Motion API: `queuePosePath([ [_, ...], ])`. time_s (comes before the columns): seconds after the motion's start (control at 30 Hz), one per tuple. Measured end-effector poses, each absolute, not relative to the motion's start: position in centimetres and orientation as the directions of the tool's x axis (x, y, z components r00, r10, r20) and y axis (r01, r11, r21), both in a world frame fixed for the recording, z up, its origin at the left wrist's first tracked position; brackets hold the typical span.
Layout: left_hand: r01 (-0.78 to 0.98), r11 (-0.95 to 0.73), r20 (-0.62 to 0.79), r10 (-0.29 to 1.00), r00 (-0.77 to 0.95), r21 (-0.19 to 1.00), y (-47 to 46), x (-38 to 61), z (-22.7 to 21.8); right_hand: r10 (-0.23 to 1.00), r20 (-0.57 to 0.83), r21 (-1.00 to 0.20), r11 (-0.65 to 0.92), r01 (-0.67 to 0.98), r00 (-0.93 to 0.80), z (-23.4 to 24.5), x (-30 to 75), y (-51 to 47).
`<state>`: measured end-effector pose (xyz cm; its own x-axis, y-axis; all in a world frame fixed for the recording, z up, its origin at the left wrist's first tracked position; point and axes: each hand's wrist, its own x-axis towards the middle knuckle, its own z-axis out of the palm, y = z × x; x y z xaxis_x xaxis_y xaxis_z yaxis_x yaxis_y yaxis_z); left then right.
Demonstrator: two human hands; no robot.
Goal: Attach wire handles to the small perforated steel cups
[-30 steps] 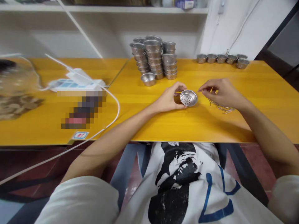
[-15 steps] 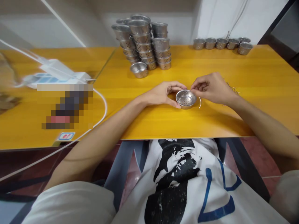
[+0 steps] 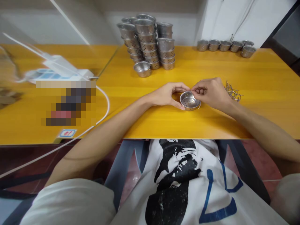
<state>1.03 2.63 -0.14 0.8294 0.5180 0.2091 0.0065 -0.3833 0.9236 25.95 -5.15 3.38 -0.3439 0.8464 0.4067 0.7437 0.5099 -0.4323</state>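
A small perforated metal strainer cup [image 3: 189, 101] sits on the yellow table [image 3: 178, 122] in front of me. My left hand [image 3: 167, 94] curls around its left side, thumb and fingers gripping the rim. My right hand [image 3: 211, 92] pinches a thin curved wire handle [image 3: 199, 106] at the cup's right rim, fingers closed on it. A pile of more wire handles [image 3: 232, 92] lies just right of my right hand.
Stacks of the same strainer cups [image 3: 147, 40] stand at the back, with a single cup [image 3: 142, 69] in front of them. A row of several cups [image 3: 225, 45] lines the far right. A white power strip [image 3: 58, 73] and cable lie on the left.
My right hand has left the wire pile and come to the cup's right rim with a wire handle. The left hand has kept hold of the cup. The view has tilted down.
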Motion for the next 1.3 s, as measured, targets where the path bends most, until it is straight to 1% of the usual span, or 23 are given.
queuePosePath([
  [0.13,0.003,-0.368,0.199,0.509,0.838,0.93,2.6,1.1,-0.2,0.846,0.408,-0.415,0.506,0.756,-0.343,3.4,25.9,-5.2],
  [0.33,0.006,-0.337,0.166,0.479,0.862,0.941,2.3,0.7,0.8,0.86,0.409,-0.435,0.477,0.764,-0.304,3.3,25.5,-5.2],
  [0.47,0.045,-0.226,0.059,0.432,0.9,0.973,2.2,0.2,2.1,0.883,0.402,-0.512,0.438,0.739,-0.244,3.1,25.4,-5.4],
  [0.53,0.053,-0.203,0.048,0.463,0.885,0.978,2.2,0.3,2.2,0.897,0.387,-0.569,0.413,0.711,-0.212,3.0,25.2,-5.5],
  [0.63,0.066,-0.268,0.11,0.59,0.8,0.961,2.0,1.0,1.5,0.91,0.373,-0.62,0.391,0.68,-0.183,3.0,25.0,-5.5],
  [0.73,0.119,-0.399,0.201,0.671,0.714,0.909,1.7,2.1,0.9,0.915,0.372,-0.644,0.376,0.666,-0.157,3.0,24.8,-5.6],
  [0.87,0.256,-0.567,0.315,0.716,0.623,0.783,1.2,2.8,1.0,0.913,0.385,-0.659,0.376,0.652,-0.138,2.7,24.3,-5.6],
  [0.93,0.3,-0.612,0.353,0.716,0.602,0.732,1.0,2.8,1.3,0.911,0.387,-0.666,0.383,0.64,-0.142,2.4,24.1,-5.6],
  [1.0,0.323,-0.643,0.376,0.707,0.599,0.695,1.0,2.7,1.5,0.91,0.392,-0.703,0.393,0.593,-0.139,2.3,24.0,-5.6],
  [1.07,0.332,-0.665,0.391,0.695,0.603,0.669,1.1,2.5,1.7,0.911,0.369,-0.763,0.411,0.499,-0.185,2.3,24.3,-5.5],
  [1.13,0.327,-0.674,0.402,0.688,0.604,0.662,1.2,2.3,1.7,0.89,0.303,-0.802,0.431,0.413,-0.341,2.6,24.9,-5.4],
  [1.17,0.321,-0.672,0.404,0.689,0.601,0.668,1.3,2.2,1.7,0.86,0.264,-0.802,0.447,0.396,-0.436,2.8,25.2,-5.4],
  [1.23,0.308,-0.657,0.399,0.697,0.596,0.688,1.4,2.0,1.7,0.786,0.197,-0.765,0.497,0.41,-0.586,3.1,26.0,-5.3],
  [1.3,0.302,-0.641,0.387,0.706,0.594,0.705,1.5,1.9,1.7,0.736,0.167,-0.723,0.544,0.426,-0.656,3.3,26.7,-5.2],
])
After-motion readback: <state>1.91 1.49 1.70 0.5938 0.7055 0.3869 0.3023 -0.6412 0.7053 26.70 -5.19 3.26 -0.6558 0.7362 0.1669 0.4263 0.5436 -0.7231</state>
